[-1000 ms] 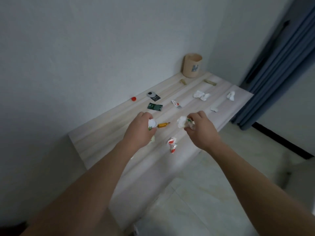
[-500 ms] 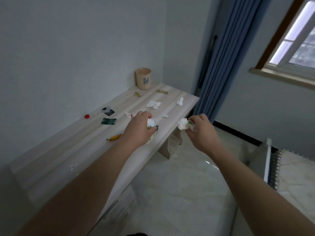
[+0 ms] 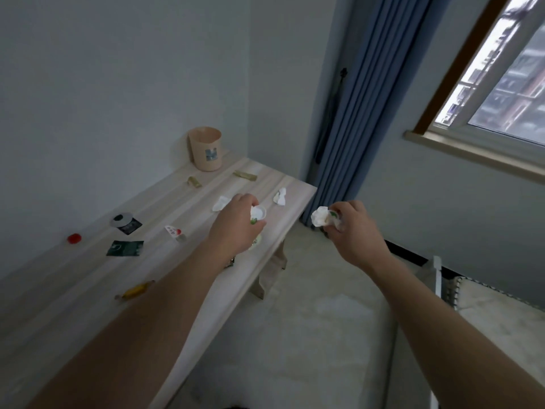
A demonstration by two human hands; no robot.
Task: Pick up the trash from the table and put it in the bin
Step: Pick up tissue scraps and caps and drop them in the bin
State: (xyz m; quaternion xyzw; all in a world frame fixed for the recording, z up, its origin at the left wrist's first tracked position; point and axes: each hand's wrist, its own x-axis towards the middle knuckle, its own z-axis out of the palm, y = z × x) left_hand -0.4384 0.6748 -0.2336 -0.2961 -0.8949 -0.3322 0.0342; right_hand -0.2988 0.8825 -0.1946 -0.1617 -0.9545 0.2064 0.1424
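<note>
Both of your hands are full: your left hand [image 3: 236, 228] is closed around a small white cup-like scrap [image 3: 257, 214], and your right hand [image 3: 352, 228] pinches crumpled white paper [image 3: 321, 217] with a green-printed bit. Carry both loads to the bin [image 3: 205, 149] and keep your grips firm until each hand is over its mouth (light paper drifts easily). The bin stands well beyond your left hand, at the far end of the tabletop [image 3: 88, 278] against the wall. More trash lies between: white scraps [image 3: 280, 196] just past your left hand, wrappers [image 3: 125, 248] to its left.
</note>
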